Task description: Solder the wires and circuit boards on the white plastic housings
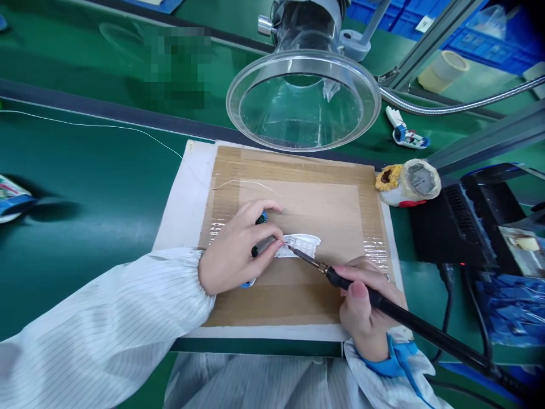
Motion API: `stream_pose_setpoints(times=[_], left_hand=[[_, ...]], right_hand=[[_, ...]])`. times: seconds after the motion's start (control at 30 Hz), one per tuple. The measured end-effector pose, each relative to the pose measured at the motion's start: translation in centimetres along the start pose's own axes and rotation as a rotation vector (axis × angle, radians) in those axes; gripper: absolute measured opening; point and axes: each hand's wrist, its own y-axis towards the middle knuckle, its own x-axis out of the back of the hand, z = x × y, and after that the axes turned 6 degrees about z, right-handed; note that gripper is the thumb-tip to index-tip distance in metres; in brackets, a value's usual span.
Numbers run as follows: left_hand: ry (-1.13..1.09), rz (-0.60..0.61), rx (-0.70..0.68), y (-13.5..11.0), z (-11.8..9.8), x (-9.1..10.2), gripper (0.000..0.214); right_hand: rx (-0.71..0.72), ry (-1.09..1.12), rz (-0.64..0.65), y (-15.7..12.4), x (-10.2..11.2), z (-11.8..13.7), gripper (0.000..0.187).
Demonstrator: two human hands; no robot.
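Observation:
My right hand (372, 304) grips a soldering iron (353, 286) by its black handle, and the metal tip points left. That tip meets a white plastic shell (304, 244) close to the fingertips of my left hand (244, 244). The thumb and index finger of my left hand are pinched together at the shell's left end; what lies between them is too small to make out. Blue and dark green bits of the piece show beneath that hand, which hides the rest. The shell lies on a brown taped board (298, 307).
A magnifier lamp (303, 142) hangs over the board's far edge. To the right stand a tip-cleaner pot (419, 180) and a black soldering station (443, 227). Thin wire (140, 129) runs in from the left. Similar white-and-blue pieces lie at left (12, 199) and back right.

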Motion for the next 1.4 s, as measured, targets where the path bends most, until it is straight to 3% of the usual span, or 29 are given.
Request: stream_pose_setpoints(times=[0.27, 0.4, 0.6, 0.73, 0.9, 1.03, 1.23, 1.3, 1.4], left_hand=[[0.004, 0.000, -0.001, 0.1, -0.1, 0.0, 0.023], [-0.005, 0.009, -0.005, 0.1, -0.1, 0.1, 0.024], [-0.009, 0.015, 0.004, 0.0, 0.0, 0.2, 0.024], [0.001, 0.013, 0.007, 0.0, -0.1, 0.1, 0.023], [0.083, 0.012, -0.067, 0.1, 0.3, 0.7, 0.024], [0.187, 0.010, -0.152, 0.5, 0.0, 1.1, 0.024], [0.025, -0.077, -0.006, 0.4, -0.8, -0.3, 0.020], [-0.010, -0.070, 0.004, 0.3, -0.7, -0.4, 0.020], [-0.046, -0.048, 0.017, 0.2, -0.4, -0.2, 0.021]], right_hand=[[0.056, -0.004, -0.011, 0.4, 0.1, -0.1, 0.021], [0.043, -0.055, -0.116, 0.3, 0.5, -0.3, 0.027], [-0.127, -0.025, -0.150, 0.0, 0.1, -0.3, 0.026], [-0.185, -0.082, -0.030, 0.6, -0.9, -0.1, 0.025], [-0.073, -0.189, 0.208, 1.5, -1.9, -0.8, 0.045], [-0.051, -0.202, 0.228, 1.6, -1.9, -1.1, 0.049], [-0.016, -0.180, 0.249, 1.7, -1.9, -0.9, 0.047], [-0.046, -0.181, 0.214, 1.4, -1.7, -0.7, 0.039], [-0.100, -0.149, 0.057, 0.8, -0.9, -0.2, 0.026]])
